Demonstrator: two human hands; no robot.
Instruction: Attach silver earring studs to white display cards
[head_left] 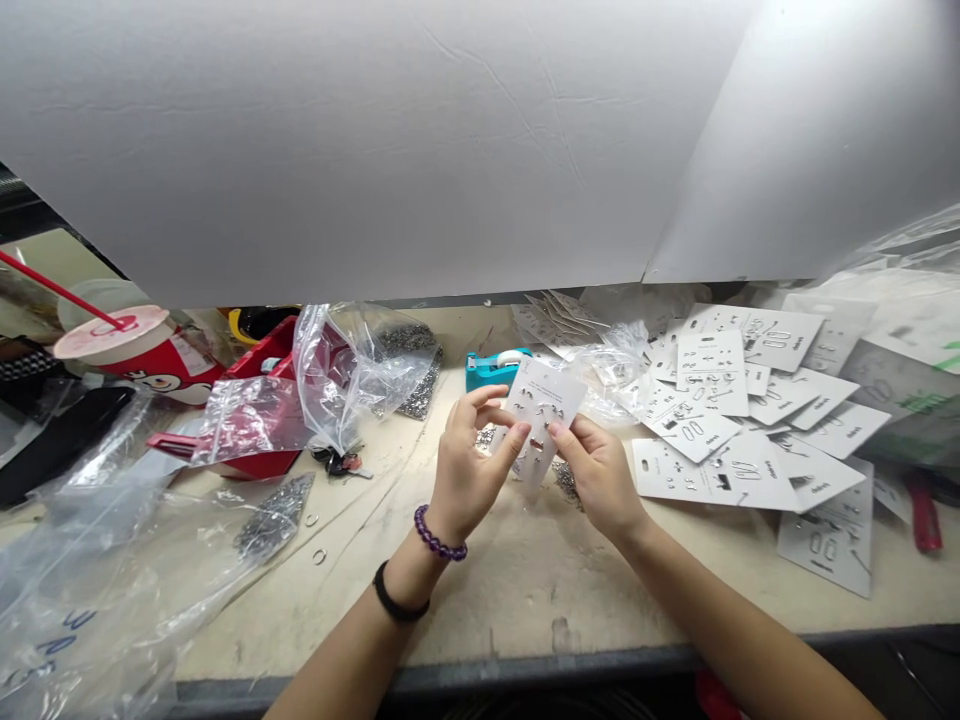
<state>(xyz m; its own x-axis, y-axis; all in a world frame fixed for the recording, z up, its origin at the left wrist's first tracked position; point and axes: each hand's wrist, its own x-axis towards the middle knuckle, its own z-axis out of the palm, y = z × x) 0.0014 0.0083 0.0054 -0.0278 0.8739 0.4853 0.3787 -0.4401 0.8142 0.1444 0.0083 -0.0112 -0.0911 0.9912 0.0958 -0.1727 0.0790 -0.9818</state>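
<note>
A white earring card [551, 385] with several small metal earrings on it is held up above the table, slightly tilted. My right hand [600, 475] grips its lower right edge, with the thumb on the front. My left hand [472, 450] is at the left edge, its thumb over the front and its fingers curled near the edge; part of its grip is hidden. Beneath the card lie small piles of metal pieces [566, 482], partly covered by the hands. Just behind stands a teal tape dispenser [487, 371].
A heap of filled earring cards [712, 475] spreads on the right. To the left are clear plastic bags [150, 570], a red bin [262, 462] and a red drink cup [176, 365] with a straw. Two small rings [320, 557] lie loose. A white panel [390, 150] overhangs the back.
</note>
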